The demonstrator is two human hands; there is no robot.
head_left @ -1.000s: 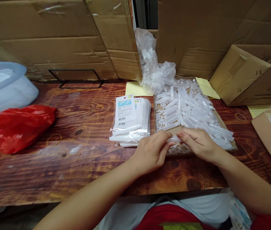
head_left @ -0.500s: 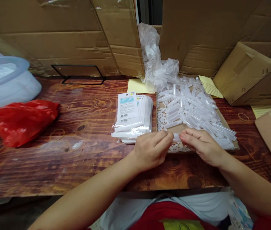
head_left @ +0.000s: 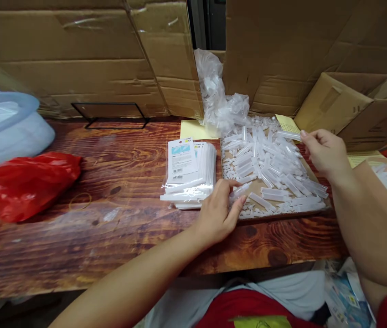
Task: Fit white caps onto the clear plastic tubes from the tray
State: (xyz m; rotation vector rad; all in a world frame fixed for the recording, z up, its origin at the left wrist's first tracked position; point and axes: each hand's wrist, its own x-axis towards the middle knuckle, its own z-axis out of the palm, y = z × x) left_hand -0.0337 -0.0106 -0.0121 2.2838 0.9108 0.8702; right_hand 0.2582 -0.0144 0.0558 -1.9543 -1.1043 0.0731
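Note:
My right hand [head_left: 326, 150] pinches one end of a translucent plastic strip [head_left: 289, 135], held out over the back right of a shallow cardboard tray [head_left: 256, 186]. Loose translucent plastic pieces [head_left: 275, 171] of the same look are heaped in that tray, with small white bits along its left and front. At the tray's front left corner is my left hand [head_left: 219, 209], its thumb and forefinger apart around a short translucent piece [head_left: 242, 189]; I see no grip on it. Left of the tray lies a stack of clear packets with printed cards [head_left: 183, 159], close to my left fingers.
A red plastic bag [head_left: 32, 182] and a pale tub [head_left: 8, 132] stand on the left. At the back are a black wire stand [head_left: 111, 116] and crumpled clear plastic [head_left: 220, 100]. An open cardboard box [head_left: 333, 109] and a tan container [head_left: 367, 177] are on the right.
My hands were together at the tray's front edge over a translucent piece. The right has moved up and right with a strip; the left has opened its fingers.

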